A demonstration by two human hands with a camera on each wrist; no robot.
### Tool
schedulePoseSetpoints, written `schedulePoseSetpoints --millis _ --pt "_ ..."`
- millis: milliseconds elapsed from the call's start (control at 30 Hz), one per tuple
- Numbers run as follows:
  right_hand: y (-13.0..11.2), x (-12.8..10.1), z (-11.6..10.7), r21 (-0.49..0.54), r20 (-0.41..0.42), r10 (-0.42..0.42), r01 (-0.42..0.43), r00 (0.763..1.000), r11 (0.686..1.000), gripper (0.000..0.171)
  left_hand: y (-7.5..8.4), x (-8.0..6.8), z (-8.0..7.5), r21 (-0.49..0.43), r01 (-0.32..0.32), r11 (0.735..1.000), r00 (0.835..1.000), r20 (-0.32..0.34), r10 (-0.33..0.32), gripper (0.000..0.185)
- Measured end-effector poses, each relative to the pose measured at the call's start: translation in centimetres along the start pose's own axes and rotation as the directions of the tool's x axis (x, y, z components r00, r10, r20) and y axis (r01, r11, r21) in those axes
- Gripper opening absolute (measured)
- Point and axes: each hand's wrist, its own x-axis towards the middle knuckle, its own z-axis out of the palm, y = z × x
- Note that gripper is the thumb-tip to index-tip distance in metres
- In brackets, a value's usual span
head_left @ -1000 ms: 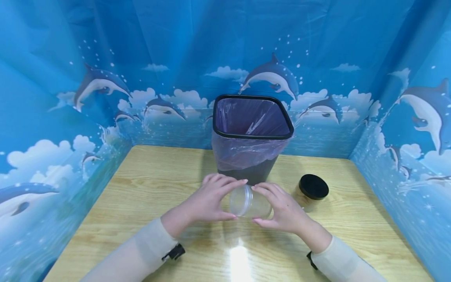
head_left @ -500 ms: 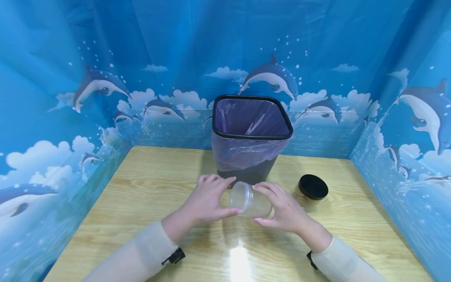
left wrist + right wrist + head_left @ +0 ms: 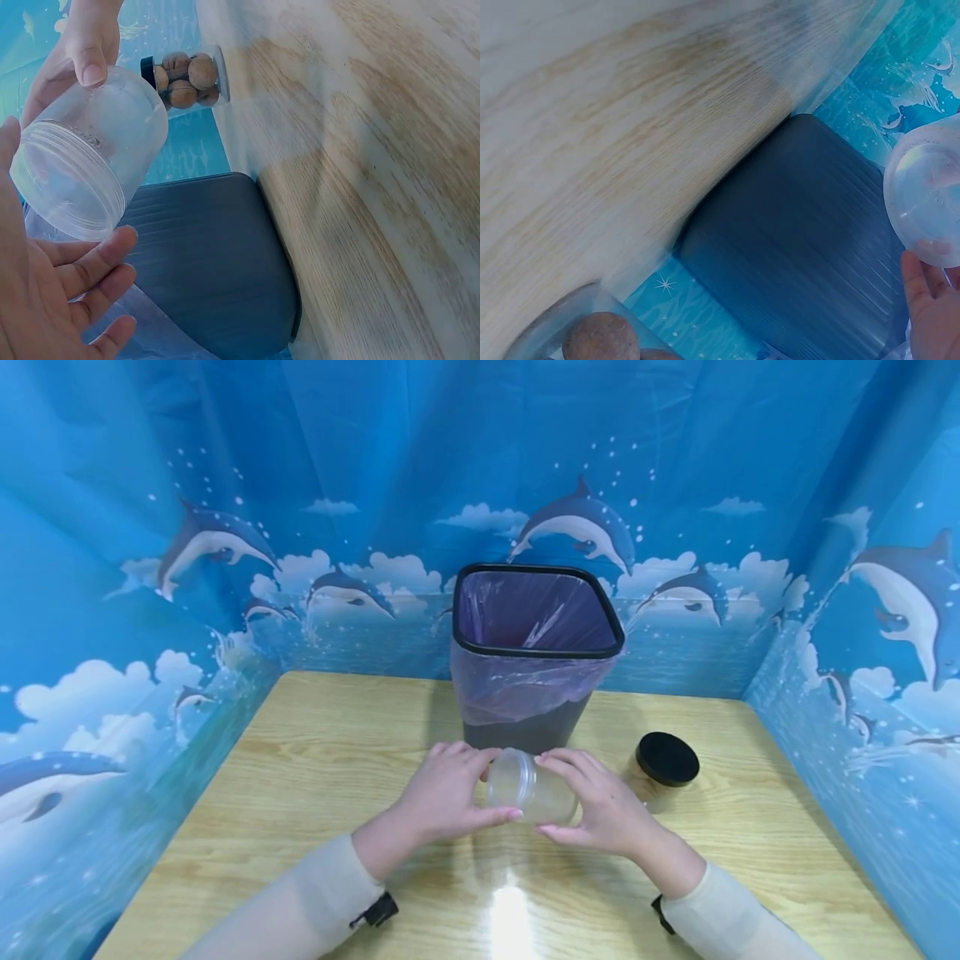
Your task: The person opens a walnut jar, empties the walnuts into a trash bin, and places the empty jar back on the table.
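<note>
- Both hands hold a clear, round plastic jar [image 3: 529,789] on its side above the wooden table [image 3: 300,777], at the 6 o'clock foot of the black square bin [image 3: 534,652].
- Left hand [image 3: 442,793] fingers curl on its lid end; right hand [image 3: 603,806] wraps its body.
- Bare tabletop lies open at 9 o'clock.
- Only the left wrist view shows brown balls inside the black-lidded jar [image 3: 187,75].

We see a clear plastic jar [image 3: 531,790], empty, tipped on its side above the wooden table [image 3: 300,793], lid end leftward.
</note>
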Motion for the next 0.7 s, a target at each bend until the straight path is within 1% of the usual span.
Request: schedulePoseSetpoints --millis 200,333,533,700 --pt "-0.1 0.0 0.0 0.001 -0.005 -0.005 0.005 1.000 1.000 0.082 -0.1 0.1 0.0 -0.018 -0.005 1.000 1.000 0.005 0.005 0.090" --pt "0.0 0.1 0.0 0.002 -0.004 -0.008 0.008 1.000 1.000 0.082 -0.3 0.1 -0.1 -0.031 -0.024 0.999 0.999 0.025 0.025 0.095" --pt "0.1 0.1 -0.1 0.005 -0.001 -0.019 0.019 1.000 1.000 0.083 -0.9 0.1 -0.6 -0.020 -0.111 0.994 0.992 0.050 0.112 0.101" --pt "0.0 0.0 0.0 0.012 0.011 -0.018 0.017 1.000 1.000 0.083 -1.3 0.0 -0.9 -0.071 -0.187 0.980 0.981 0.037 0.190 0.101"
